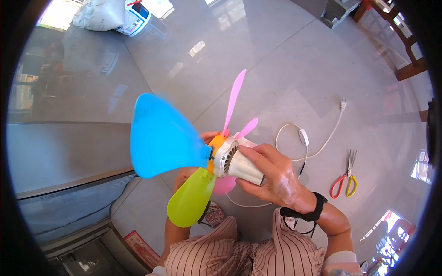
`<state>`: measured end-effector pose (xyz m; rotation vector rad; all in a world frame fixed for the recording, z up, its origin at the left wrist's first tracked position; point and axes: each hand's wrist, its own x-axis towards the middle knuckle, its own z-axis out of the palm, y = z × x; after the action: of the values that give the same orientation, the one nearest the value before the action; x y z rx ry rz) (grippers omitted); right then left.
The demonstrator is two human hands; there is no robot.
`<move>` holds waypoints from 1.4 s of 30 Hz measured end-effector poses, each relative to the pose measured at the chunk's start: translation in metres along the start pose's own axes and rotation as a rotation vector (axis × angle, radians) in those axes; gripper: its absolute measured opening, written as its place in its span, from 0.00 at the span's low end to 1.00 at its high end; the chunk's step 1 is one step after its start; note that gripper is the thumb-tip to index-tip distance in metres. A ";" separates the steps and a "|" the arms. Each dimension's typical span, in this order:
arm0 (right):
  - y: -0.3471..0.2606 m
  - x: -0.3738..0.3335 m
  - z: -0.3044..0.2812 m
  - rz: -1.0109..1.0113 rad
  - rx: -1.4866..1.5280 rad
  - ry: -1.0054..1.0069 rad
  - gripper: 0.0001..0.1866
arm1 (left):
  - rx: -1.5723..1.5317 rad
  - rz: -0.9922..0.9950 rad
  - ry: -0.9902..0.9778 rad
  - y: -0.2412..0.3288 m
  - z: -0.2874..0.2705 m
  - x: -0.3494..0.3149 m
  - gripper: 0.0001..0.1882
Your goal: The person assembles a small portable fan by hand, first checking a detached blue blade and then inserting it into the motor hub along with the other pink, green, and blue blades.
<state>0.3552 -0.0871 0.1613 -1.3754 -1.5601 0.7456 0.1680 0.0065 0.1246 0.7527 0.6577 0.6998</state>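
Note:
A small electric fan (224,156) with an orange hub and a silver-white motor housing is held up above the floor. Its blades are a large blue one (165,138), a green one (191,198) and several pink pieces (235,99). My right hand (278,177) wraps round the pale cylindrical part of the housing, thumb on top. Behind the blades, my left hand (184,177) grips the fan near the hub; only some fingertips and part of the hand show. The white cord (322,149) lies on the floor, with an inline switch (304,137) and a plug (343,106).
Scissors (351,172) with one red and one yellow handle lie parted on the glossy grey floor at right. A bucket (134,20) and white sack (98,14) stand far left. Wooden furniture (410,69) is far right; a glass-fronted cabinet (78,202) is at left.

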 end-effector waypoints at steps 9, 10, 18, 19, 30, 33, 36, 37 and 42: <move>0.011 -0.008 0.014 -0.017 -0.065 0.084 0.29 | 0.669 -0.087 0.048 0.068 -0.064 -0.052 0.28; 0.012 -0.010 0.015 -0.017 -0.068 0.095 0.29 | 0.557 -0.001 -0.021 0.079 -0.053 -0.054 0.28; 0.014 -0.013 0.019 -0.038 -0.072 0.137 0.30 | 1.265 0.052 -0.023 0.106 0.034 -0.040 0.23; 0.015 -0.014 0.020 -0.040 -0.078 0.130 0.30 | 1.396 0.087 -0.012 0.103 0.040 -0.037 0.20; 0.009 -0.014 0.020 -0.019 -0.084 0.104 0.30 | 1.336 0.156 0.150 0.078 0.046 -0.029 0.07; 0.008 -0.014 0.021 -0.020 -0.090 0.092 0.30 | 1.589 0.313 0.057 0.075 0.047 -0.030 0.06; 0.009 -0.014 0.023 -0.028 -0.093 0.107 0.31 | 1.704 0.425 0.028 0.070 0.049 -0.031 0.06; 0.010 -0.014 0.023 -0.040 -0.098 0.107 0.30 | 1.735 0.458 0.031 0.069 0.049 -0.031 0.06; 0.010 -0.013 0.023 -0.054 -0.104 0.101 0.30 | 1.696 0.493 0.040 0.064 0.044 -0.033 0.08</move>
<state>0.3381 -0.0952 0.1401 -1.4191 -1.5681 0.5603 0.1605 -0.0007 0.2077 2.5216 1.0666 0.4588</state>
